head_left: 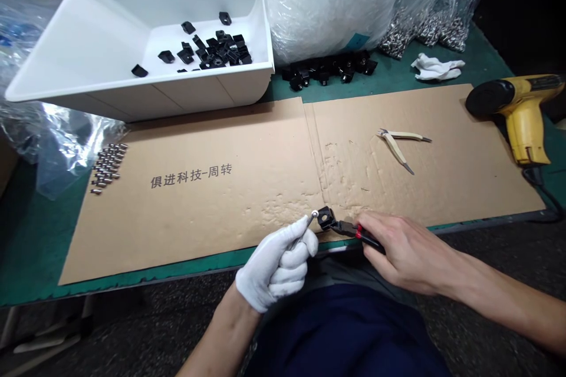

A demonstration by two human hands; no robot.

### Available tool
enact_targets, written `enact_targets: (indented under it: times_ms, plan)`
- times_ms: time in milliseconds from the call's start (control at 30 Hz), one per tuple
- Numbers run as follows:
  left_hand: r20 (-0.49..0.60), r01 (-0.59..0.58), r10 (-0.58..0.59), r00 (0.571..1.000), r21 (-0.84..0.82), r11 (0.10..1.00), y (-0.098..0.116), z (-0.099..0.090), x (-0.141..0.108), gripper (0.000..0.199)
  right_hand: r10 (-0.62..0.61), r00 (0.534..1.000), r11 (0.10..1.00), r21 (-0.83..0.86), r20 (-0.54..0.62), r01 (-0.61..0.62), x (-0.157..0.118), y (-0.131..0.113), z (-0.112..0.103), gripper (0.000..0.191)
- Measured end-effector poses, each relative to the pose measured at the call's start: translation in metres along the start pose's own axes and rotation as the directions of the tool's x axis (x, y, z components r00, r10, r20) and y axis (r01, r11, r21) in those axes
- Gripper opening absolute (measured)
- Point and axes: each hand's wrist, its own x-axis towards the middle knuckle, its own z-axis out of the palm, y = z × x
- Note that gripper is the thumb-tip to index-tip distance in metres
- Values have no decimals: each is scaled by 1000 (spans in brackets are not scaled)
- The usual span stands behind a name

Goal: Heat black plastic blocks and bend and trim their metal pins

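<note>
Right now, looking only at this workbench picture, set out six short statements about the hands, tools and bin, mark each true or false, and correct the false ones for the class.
1. The left hand is gloved and the right hand is bare. True.
2. The right hand is empty. False: it holds pliers.
3. A small black part is at the tips of the pliers. True.
4. The left hand is spread flat. False: its fingers are curled around a thin rod.
5. Black parts lie in the white bin. True.
6. The black parts fill the bin to its rim. False: they cover only some of its floor.
</note>
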Motion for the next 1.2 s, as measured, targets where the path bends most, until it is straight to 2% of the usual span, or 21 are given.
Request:
enact_targets:
  times_ms: [233, 433, 667, 767, 867, 1033, 1200]
  plan:
    - [-62, 49, -43, 997, 92, 995, -1, 2, -5, 53, 8, 1000, 998, -62, 11, -7, -3, 1, -6, 10]
    - [-94, 31, -13, 995, 193, 981, -1, 4, -8, 49, 0, 1000, 996, -86, -6, 0, -4, 6, -8, 12]
    - [-100, -10, 34, 994, 232, 973, 0, 0, -20, 47, 79, 997, 986, -148, -22, -82, -3, 14, -15, 9]
    - [-87, -23, 43, 995, 221, 975, 1, -1, -22, 48, 69, 997, 991, -115, -20, -71, -3, 10, -18, 11]
    - [-89, -76, 95, 991, 194, 978, 1, 0, -22, 49, 35, 999, 999, 14, -1, -35, -3, 3, -21, 12]
    - [-169, -243, 277, 946, 198, 950, -5, 12, -23, 48, 30, 1000, 991, 133, 9, -31, -4, 0, -22, 14]
    - [-222, -418, 474, 852, 257, 871, -17, 32, -22, 47, 30, 997, 997, 78, -75, -25, 0, 10, -9, 18]
